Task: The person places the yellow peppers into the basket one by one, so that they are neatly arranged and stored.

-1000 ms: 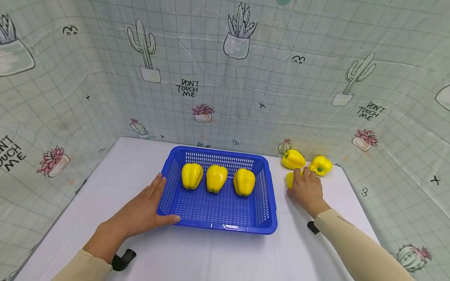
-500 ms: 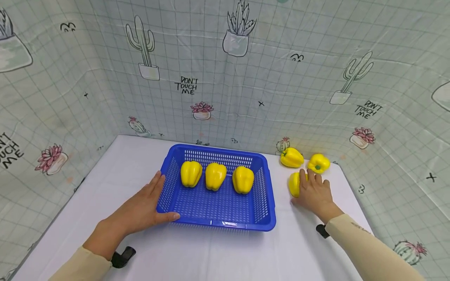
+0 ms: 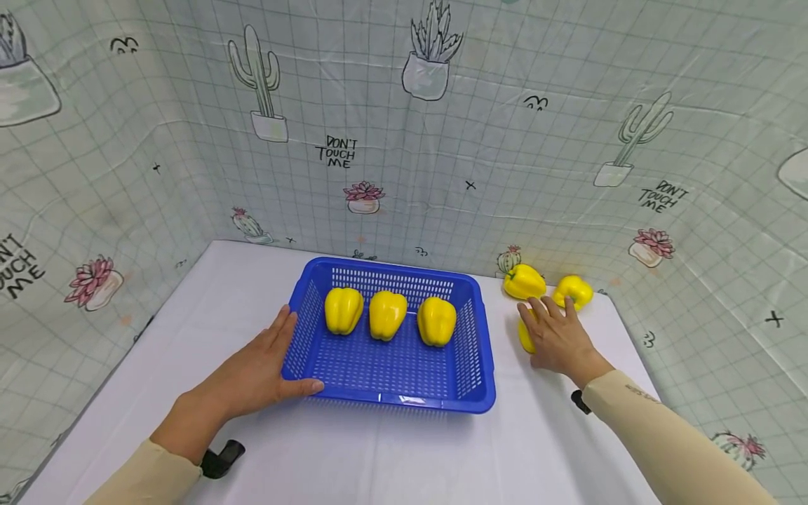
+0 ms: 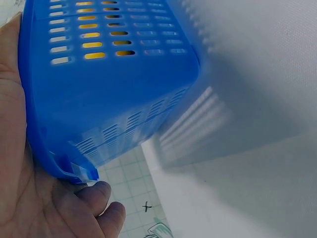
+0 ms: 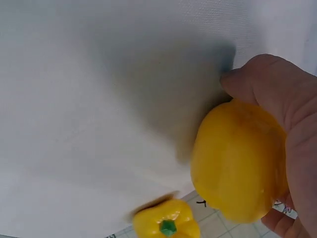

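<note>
In the head view a blue plastic basket (image 3: pixel 391 372) holds three yellow bell peppers: a left one (image 3: pixel 344 311), a middle one (image 3: pixel 388 315) and a right one (image 3: pixel 436 321). My left hand (image 3: pixel 252 368) rests against the basket's left rim, fingers fairly straight, thumb along the front rim. To the right of the basket, my right hand (image 3: pixel 562 342) holds a yellow bell pepper (image 3: pixel 527 338), mostly hidden under it. In the right wrist view the thumb lies at one side of this pepper (image 5: pixel 237 163) and fingertips show at the other.
Two more yellow bell peppers, one (image 3: pixel 525 282) with its stem leftward and one (image 3: pixel 573 291) partly behind the fingers, lie at the table's back right. A white cloth covers the table (image 3: pixel 404 463). A patterned curtain (image 3: pixel 404 140) encloses the back and sides.
My right hand has shifted slightly right with its pepper, and its fingers have re-placed themselves over it. The left hand and the basket keep their places.
</note>
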The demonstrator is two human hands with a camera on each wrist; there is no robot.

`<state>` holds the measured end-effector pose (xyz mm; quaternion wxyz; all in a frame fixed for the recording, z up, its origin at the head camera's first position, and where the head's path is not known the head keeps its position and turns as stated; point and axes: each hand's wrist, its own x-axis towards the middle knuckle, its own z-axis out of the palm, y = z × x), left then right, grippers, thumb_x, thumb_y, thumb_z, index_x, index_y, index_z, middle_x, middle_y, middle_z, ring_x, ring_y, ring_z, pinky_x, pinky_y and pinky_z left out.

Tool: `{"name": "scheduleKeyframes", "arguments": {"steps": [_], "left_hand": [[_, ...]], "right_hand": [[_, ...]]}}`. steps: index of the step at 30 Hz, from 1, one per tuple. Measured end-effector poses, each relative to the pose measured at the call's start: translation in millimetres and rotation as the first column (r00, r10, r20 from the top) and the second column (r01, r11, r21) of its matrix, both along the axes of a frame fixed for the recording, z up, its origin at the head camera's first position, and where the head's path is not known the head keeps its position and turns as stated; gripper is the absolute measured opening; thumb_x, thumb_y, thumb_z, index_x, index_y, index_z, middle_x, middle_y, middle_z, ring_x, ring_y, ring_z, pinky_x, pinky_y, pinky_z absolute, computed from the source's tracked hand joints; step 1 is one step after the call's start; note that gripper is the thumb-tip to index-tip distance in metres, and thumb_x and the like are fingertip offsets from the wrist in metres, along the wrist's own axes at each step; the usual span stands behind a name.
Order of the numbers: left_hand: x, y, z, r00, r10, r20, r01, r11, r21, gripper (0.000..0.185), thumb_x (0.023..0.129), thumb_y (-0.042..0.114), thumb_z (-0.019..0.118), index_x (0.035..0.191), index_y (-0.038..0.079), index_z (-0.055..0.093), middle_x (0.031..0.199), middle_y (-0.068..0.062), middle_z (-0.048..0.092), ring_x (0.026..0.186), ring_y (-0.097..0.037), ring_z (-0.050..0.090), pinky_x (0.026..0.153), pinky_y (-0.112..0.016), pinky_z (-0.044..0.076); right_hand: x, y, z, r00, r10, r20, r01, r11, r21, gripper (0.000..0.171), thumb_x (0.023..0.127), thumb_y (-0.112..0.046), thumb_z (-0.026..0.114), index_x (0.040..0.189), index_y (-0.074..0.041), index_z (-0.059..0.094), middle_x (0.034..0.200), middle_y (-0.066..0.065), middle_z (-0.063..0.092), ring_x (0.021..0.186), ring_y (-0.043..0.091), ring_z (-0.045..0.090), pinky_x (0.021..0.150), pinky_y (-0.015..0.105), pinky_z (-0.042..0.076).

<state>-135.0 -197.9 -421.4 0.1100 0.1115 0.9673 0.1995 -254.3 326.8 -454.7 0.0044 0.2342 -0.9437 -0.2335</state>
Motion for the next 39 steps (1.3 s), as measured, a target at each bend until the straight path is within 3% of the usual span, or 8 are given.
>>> {"name": "scheduleKeyframes", "arguments": {"steps": [12, 17, 21, 27, 34, 39], "left_hand": [[-0.1, 0.8, 1.4, 1.0, -0.001, -0.005, 0.001, 1.0, 0.002, 0.132, 0.085, 0.082, 0.065, 0.167, -0.004, 0.008, 0.176, -0.026, 0.002, 0.15, -0.062, 0.03, 0.115, -0.072, 0.038], [-0.3, 0.8, 1.0, 1.0, 0.001, -0.003, -0.001, 1.0, 0.005, 0.132, 0.085, 0.083, 0.064, 0.167, -0.005, 0.009, 0.176, -0.026, 0.002, 0.15, -0.062, 0.03, 0.116, -0.071, 0.038], [-0.2, 0.5, 1.2, 1.0, 0.001, 0.004, -0.001, 1.0, 0.017, 0.132, 0.085, 0.082, 0.065, 0.167, -0.004, 0.007, 0.176, -0.025, 0.001, 0.152, -0.06, 0.028, 0.117, -0.071, 0.037], [0.0, 0.2, 1.0, 1.0, 0.005, 0.01, -0.005, 1.0, 0.025, 0.134, 0.084, 0.083, 0.065, 0.168, -0.003, 0.006, 0.176, -0.025, 0.0, 0.154, -0.057, 0.027, 0.117, -0.071, 0.036], [0.1, -0.1, 0.6, 1.0, 0.003, 0.009, -0.003, 1.0, 0.025, 0.135, 0.083, 0.085, 0.063, 0.167, -0.004, 0.006, 0.176, -0.025, 0.0, 0.154, -0.057, 0.027, 0.117, -0.07, 0.037], [0.1, -0.2, 0.8, 1.0, 0.002, 0.008, -0.002, 1.0, 0.028, 0.134, 0.084, 0.084, 0.064, 0.167, -0.004, 0.006, 0.176, -0.026, 0.0, 0.154, -0.057, 0.027, 0.117, -0.07, 0.037]], "right_hand": [[-2.0, 2.3, -3.8, 0.998, -0.059, 0.006, 0.059, 0.998, 0.009, 0.101, 0.081, -0.049, 0.087, 0.157, 0.001, 0.043, 0.157, 0.023, 0.051, 0.139, 0.048, 0.049, 0.114, 0.073, 0.038], [0.6, 6.7, -6.5, 0.998, -0.052, -0.044, 0.044, 0.987, -0.153, 0.097, 0.081, -0.031, 0.091, 0.152, 0.01, 0.04, 0.145, 0.033, 0.053, 0.128, 0.052, 0.053, 0.11, 0.065, 0.047], [2.0, 12.0, -11.9, 0.994, -0.038, -0.106, -0.001, 0.936, -0.352, 0.101, 0.075, -0.016, 0.094, 0.15, 0.017, 0.034, 0.134, 0.04, 0.049, 0.122, 0.056, 0.052, 0.113, 0.064, 0.046], [3.7, 15.8, -21.9, 0.98, -0.021, -0.197, -0.094, 0.826, -0.557, 0.098, 0.07, -0.01, 0.097, 0.144, 0.015, 0.037, 0.131, 0.039, 0.047, 0.122, 0.055, 0.048, 0.111, 0.067, 0.045], [8.8, 13.2, -27.4, 0.97, -0.012, -0.244, -0.158, 0.732, -0.662, 0.098, 0.073, -0.011, 0.096, 0.145, 0.008, 0.032, 0.132, 0.039, 0.044, 0.124, 0.053, 0.048, 0.104, 0.071, 0.05], [11.7, 10.5, -27.0, 0.968, 0.012, -0.252, -0.188, 0.701, -0.688, 0.099, 0.073, -0.011, 0.096, 0.146, 0.007, 0.031, 0.135, 0.036, 0.044, 0.127, 0.051, 0.047, 0.106, 0.071, 0.047]]}}
